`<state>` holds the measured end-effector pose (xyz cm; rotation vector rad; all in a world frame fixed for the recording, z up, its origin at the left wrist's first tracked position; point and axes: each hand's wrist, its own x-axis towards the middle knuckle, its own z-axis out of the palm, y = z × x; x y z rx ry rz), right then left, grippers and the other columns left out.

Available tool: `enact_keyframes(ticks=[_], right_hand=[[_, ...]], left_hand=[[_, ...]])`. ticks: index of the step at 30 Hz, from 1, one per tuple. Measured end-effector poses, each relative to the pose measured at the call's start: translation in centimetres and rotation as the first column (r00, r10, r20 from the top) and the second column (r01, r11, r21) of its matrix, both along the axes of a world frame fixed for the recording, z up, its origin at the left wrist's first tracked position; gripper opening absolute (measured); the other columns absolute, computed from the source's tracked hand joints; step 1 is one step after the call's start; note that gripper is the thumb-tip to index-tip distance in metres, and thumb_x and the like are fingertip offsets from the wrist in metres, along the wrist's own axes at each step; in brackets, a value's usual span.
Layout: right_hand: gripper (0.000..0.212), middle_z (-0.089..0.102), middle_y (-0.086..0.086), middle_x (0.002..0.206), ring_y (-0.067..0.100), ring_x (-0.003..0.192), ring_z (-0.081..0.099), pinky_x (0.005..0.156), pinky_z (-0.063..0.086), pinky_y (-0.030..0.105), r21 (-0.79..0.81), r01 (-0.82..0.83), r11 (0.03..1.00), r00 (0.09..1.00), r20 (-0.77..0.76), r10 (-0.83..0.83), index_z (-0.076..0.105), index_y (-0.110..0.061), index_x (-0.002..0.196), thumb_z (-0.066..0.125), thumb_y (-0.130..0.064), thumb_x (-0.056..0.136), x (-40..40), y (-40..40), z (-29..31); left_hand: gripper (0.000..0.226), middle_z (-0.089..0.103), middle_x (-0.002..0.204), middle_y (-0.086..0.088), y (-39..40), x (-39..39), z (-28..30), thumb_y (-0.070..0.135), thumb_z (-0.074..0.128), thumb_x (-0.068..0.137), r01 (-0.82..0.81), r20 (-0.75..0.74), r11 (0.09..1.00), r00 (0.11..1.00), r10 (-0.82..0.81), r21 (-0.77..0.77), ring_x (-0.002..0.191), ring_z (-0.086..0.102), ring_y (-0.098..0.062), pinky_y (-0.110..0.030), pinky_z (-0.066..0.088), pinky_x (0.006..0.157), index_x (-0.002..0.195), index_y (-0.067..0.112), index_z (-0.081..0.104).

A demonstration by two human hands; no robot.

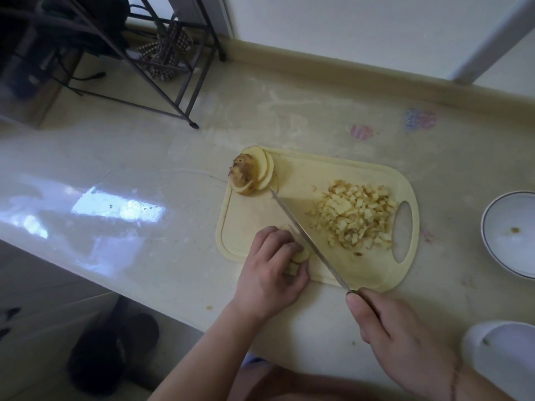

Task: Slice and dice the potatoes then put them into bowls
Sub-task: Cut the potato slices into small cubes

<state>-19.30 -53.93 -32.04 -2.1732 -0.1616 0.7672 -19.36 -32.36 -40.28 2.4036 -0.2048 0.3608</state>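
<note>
The right hand [402, 334], at the lower right of the frame, was wrapped around the knife [307, 241] handle, thumb laid along its top. The narrow metal blade ran diagonally up and left across the cutting board [333, 175], its tip ending just beside the fanned potato slices [254, 173]. The left hand [272, 270], at lower centre, had its fingers curled down, pinching a small stack of potato pieces [301, 256] against the board's near left corner, directly beside the blade.

The fanned slices lay at the board's upper left corner, round and pale, overlapping, with a brown, rough skin end on top; the outermost overhung the board edge. A heap of diced potato [356, 215], small pale cubes with some skin flecks, occupied the board's right half, close to the oval handle cutout.

The board was pale yellow plastic, rounded at the corners, with a groove along its rim. It rested on a glossy, cream-coloured countertop [144, 227]. A white bowl [509, 233] with a dark rim line sat at the right edge of the frame, well apart from the board.
</note>
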Motion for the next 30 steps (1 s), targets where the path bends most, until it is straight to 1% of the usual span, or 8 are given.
enact_keyframes(ticks=[4, 11, 14, 18, 20, 23, 25, 30], right_hand=[[0.055, 0.048, -0.007, 0.050, 0.010, 0.049, 0.047, 0.051, 0.032, 0.018, 0.032, 0.003, 0.999, 1.000, -0.015, -0.003, 0.042, -0.024, 0.064, 0.028, -0.074, 0.083, 0.0, -0.1, 0.5], [0.071, 0.050, 0.011, 0.059, 0.014, 0.049, 0.045, 0.058, 0.040, 0.036, 0.015, -0.026, 1.000, 0.999, -0.039, 0.027, 0.042, -0.022, 0.070, 0.018, -0.089, 0.074, -0.6, -0.4, 0.5], [0.078, 0.054, 0.011, 0.063, 0.015, 0.052, 0.048, 0.061, 0.041, 0.034, -0.022, -0.034, 0.999, 0.998, -0.049, 0.033, 0.040, -0.018, 0.066, 0.015, -0.092, 0.071, -0.9, -0.8, 0.6], [0.072, 0.052, 0.009, 0.064, 0.014, 0.055, 0.047, 0.063, 0.041, 0.031, -0.059, -0.009, 0.998, 0.995, -0.100, 0.004, 0.041, -0.025, 0.073, 0.015, -0.092, 0.068, -1.5, -1.3, 0.9], [0.074, 0.051, 0.007, 0.061, 0.014, 0.054, 0.046, 0.063, 0.042, 0.033, -0.036, -0.021, 0.999, 0.993, -0.119, 0.017, 0.042, -0.021, 0.069, 0.017, -0.091, 0.070, -1.1, -1.1, 0.7], [0.075, 0.048, 0.001, 0.056, 0.011, 0.052, 0.045, 0.058, 0.040, 0.031, 0.013, -0.030, 0.999, 0.996, -0.089, 0.031, 0.042, -0.017, 0.064, 0.019, -0.087, 0.075, 0.0, 0.0, 0.0], [0.067, 0.047, -0.003, 0.056, 0.010, 0.053, 0.046, 0.056, 0.038, 0.026, 0.029, -0.021, 0.999, 0.998, -0.051, 0.023, 0.042, -0.018, 0.063, 0.024, -0.079, 0.081, 0.5, 0.7, -0.3], [0.058, 0.056, 0.003, 0.066, 0.012, 0.055, 0.051, 0.053, 0.036, 0.017, -0.012, -0.042, 0.999, 0.998, 0.042, 0.042, 0.043, -0.019, 0.062, 0.026, -0.069, 0.085, 0.1, 0.6, -0.1]], left_hand=[[0.020, 0.066, 0.102, -0.012, 0.0, -0.1, -0.1, 0.015, 0.079, 0.081, -0.004, 0.006, 1.000, 1.000, 0.004, 0.011, 0.107, 0.057, -0.031, -0.033, 0.049, 0.098, 0.093, 0.000, 0.072], [0.022, 0.067, 0.104, -0.011, -0.1, 0.0, 0.0, 0.015, 0.076, 0.082, -0.009, 0.007, 1.000, 1.000, 0.009, -0.012, 0.108, 0.059, -0.031, -0.034, 0.050, 0.099, 0.098, -0.001, 0.073], [0.022, 0.067, 0.104, -0.011, -0.1, 0.1, -0.1, 0.013, 0.077, 0.081, -0.009, -0.002, 1.000, 1.000, 0.009, -0.013, 0.108, 0.060, -0.032, -0.036, 0.051, 0.098, 0.097, -0.001, 0.073], [0.021, 0.067, 0.103, -0.011, 0.0, 0.1, -0.1, 0.013, 0.079, 0.080, -0.009, -0.005, 1.000, 1.000, 0.009, -0.017, 0.108, 0.060, -0.031, -0.036, 0.051, 0.097, 0.096, 0.000, 0.073], [0.022, 0.068, 0.103, -0.011, -0.1, 0.2, 0.0, 0.012, 0.079, 0.079, -0.003, -0.008, 1.000, 1.000, 0.003, -0.020, 0.108, 0.060, -0.031, -0.036, 0.051, 0.097, 0.096, -0.001, 0.073], [0.023, 0.068, 0.103, -0.012, -0.1, 0.3, 0.0, 0.010, 0.080, 0.076, 0.000, -0.013, 1.000, 1.000, -0.001, -0.017, 0.106, 0.060, -0.032, -0.035, 0.051, 0.097, 0.095, 0.000, 0.074], [0.022, 0.068, 0.103, -0.011, -0.1, 0.3, 0.0, 0.010, 0.081, 0.076, -0.004, -0.016, 1.000, 1.000, 0.003, -0.015, 0.106, 0.060, -0.031, -0.034, 0.050, 0.097, 0.095, 0.000, 0.074], [0.024, 0.068, 0.105, -0.010, -0.1, 0.1, 0.1, 0.011, 0.080, 0.077, -0.007, -0.005, 1.000, 1.000, 0.007, -0.012, 0.106, 0.060, -0.031, -0.036, 0.052, 0.096, 0.097, 0.000, 0.074]])
